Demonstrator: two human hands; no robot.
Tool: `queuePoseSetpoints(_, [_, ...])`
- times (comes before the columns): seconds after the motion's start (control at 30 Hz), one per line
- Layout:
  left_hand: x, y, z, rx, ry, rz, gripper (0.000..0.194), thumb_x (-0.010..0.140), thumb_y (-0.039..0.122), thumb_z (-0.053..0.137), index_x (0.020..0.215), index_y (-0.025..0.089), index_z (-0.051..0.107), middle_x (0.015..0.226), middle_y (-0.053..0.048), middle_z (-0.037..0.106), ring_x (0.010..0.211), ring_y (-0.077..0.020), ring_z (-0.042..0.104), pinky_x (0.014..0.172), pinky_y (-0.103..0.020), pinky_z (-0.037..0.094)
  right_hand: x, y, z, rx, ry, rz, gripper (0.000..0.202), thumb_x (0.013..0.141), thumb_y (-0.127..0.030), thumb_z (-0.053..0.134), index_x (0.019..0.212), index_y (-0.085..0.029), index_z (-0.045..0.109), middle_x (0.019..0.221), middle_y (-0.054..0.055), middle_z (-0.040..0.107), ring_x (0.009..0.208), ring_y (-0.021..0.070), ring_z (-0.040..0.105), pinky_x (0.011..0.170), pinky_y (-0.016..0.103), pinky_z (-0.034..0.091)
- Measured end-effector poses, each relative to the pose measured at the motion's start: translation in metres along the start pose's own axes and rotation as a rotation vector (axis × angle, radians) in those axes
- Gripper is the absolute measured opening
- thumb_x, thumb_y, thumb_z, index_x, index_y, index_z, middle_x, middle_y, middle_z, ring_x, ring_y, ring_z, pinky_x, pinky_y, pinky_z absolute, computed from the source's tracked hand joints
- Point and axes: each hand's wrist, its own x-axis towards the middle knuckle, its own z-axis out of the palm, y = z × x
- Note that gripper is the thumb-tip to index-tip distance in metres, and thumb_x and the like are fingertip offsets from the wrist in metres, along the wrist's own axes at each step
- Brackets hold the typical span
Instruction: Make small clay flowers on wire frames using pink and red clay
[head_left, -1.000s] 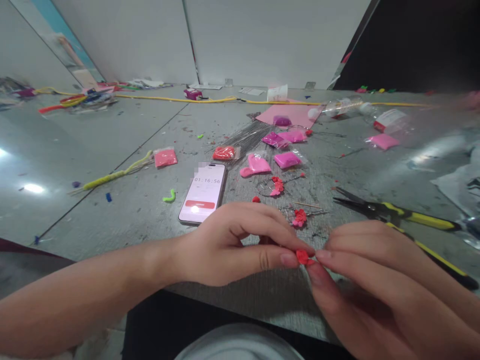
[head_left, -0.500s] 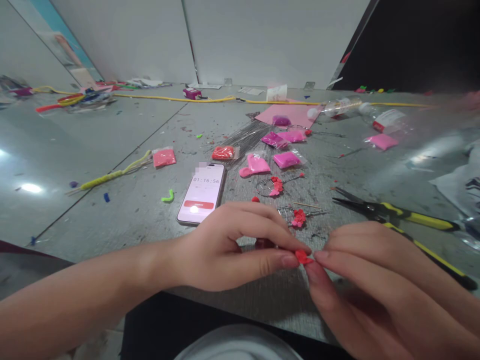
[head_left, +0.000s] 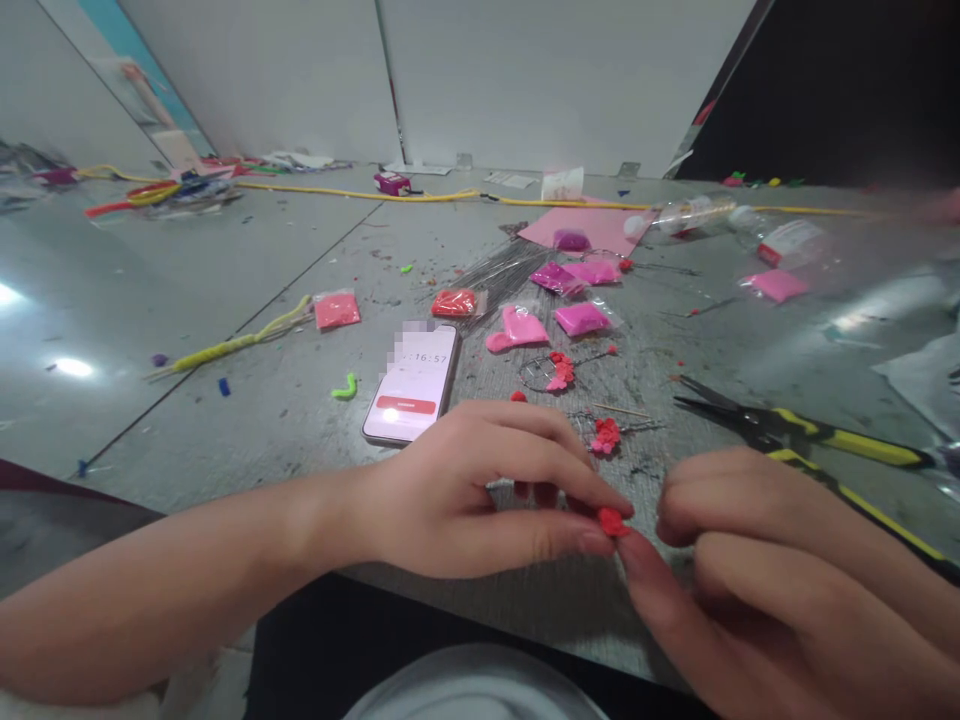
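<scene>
Between the thumb and index finger of my left hand (head_left: 480, 490) is a small red piece of modelling clay (head_left: 613, 522) with a ruffled, petal-like shape. The thumb of my right hand (head_left: 780, 580) presses against its lower right side. The right index finger is bent and stands apart from that thumb. Just beyond my hands lies a wire piece with a red and pink clay flower (head_left: 606, 436). A second wire loop with red and pink clay petals (head_left: 560, 371) is behind it. A small red clay ball (head_left: 518, 397) lies near my left knuckles.
A phone (head_left: 409, 400) running a timer lies beyond my left wrist. Yellow-black pliers (head_left: 847, 437) lie at right. Bags of pink clay (head_left: 582, 318), a red clay bag (head_left: 454, 303), thin wires (head_left: 499, 275) and plastic bottles (head_left: 690, 214) lie farther back.
My right index finger has pulled back from the red clay and curled, while the right thumb stays against it. My left hand keeps its pinch. The whole view has shifted slightly.
</scene>
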Motion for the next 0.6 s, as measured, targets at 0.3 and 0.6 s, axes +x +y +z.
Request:
queuePoseSetpoints(0.3, [-0.0002,-0.0015,-0.0004,-0.081,-0.038,-0.012,0.017,0.095,0.018,0.072,0.106,0.005,0.076,0.095,-0.015,0.073,0.079,-0.0142,0.069,0.069,-0.024,0.059,0.0024,-0.0005,-0.0002,0.046,0.012,-0.022,0.024,0.087,-0.002,0.07,0.072,-0.017,0.058,0.069,-0.002,0.064,0.066,0.0085,0.062,0.058,0.022,0.053])
queuePoseSetpoints(0.6, [0.0027,0.0,-0.0017,-0.118,-0.08,-0.026,0.016,0.094,0.017,0.072,0.106,0.008,0.078,0.092,-0.013,0.072,0.076,-0.0141,0.067,0.068,-0.024,0.058,-0.0019,0.0035,-0.0012,0.046,-0.056,-0.017,0.021,0.09,-0.012,0.07,0.076,-0.021,0.057,0.067,-0.004,0.064,0.064,0.0096,0.062,0.058,0.025,0.054])
